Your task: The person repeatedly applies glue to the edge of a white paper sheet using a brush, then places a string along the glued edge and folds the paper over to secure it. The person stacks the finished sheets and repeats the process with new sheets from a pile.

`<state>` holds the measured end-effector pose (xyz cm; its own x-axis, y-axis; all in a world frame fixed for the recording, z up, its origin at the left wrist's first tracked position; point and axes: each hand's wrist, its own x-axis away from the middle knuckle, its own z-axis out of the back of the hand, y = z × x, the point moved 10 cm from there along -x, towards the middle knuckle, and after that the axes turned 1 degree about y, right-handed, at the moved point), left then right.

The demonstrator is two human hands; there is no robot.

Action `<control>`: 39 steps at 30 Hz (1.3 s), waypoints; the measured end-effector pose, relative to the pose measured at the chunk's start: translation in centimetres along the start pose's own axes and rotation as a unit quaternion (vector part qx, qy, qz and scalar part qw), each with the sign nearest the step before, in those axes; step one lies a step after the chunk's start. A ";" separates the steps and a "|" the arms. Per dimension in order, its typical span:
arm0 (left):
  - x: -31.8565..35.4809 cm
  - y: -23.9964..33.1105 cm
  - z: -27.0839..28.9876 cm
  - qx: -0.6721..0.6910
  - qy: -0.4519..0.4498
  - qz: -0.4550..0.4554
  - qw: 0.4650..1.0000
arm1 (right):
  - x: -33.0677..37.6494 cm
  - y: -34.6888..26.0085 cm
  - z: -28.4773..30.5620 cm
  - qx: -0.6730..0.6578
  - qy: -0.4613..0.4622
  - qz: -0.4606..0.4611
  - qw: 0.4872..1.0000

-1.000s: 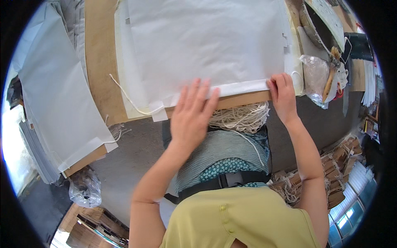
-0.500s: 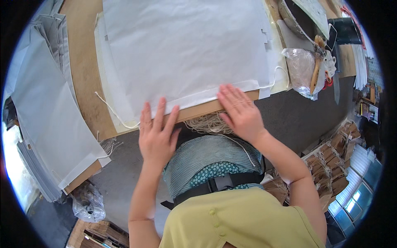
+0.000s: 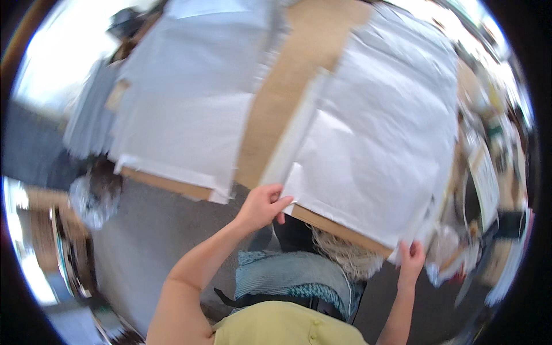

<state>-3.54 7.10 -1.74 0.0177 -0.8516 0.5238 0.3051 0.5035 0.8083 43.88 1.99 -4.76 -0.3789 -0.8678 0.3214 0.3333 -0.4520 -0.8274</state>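
Head view: big white paper sheet point(image 3: 374, 144) on the brown tabletop point(image 3: 299, 86) looks light, floppy, crease-prone; left hand point(image 3: 261, 207) pinches its near-left corner, right hand point(image 3: 411, 261) its near-right edge, the sensible holds.

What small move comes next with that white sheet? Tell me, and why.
Probably lift the white sheet off the brown board: the left hand pinches its near-left corner, the right hand its near-right corner, both at the edge.
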 end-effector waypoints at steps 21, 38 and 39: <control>15.9 -1.2 31.3 -0.286 0.658 -0.176 0.673 | 10.8 -18.4 -33.0 -0.127 -0.428 0.263 0.856; -14.1 6.0 16.4 -0.686 0.317 -0.069 0.652 | -7.0 -14.1 -9.9 0.174 0.091 0.400 0.895; -14.3 5.1 17.3 -0.707 0.325 -0.065 0.625 | -7.1 -14.0 -10.2 0.168 0.082 0.387 0.903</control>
<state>-18.72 24.40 -0.44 0.1485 -0.9826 -0.1118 0.8728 0.1833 -0.4524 33.15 16.59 -0.18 -0.0333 -0.9212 -0.3877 0.7859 0.2155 -0.5796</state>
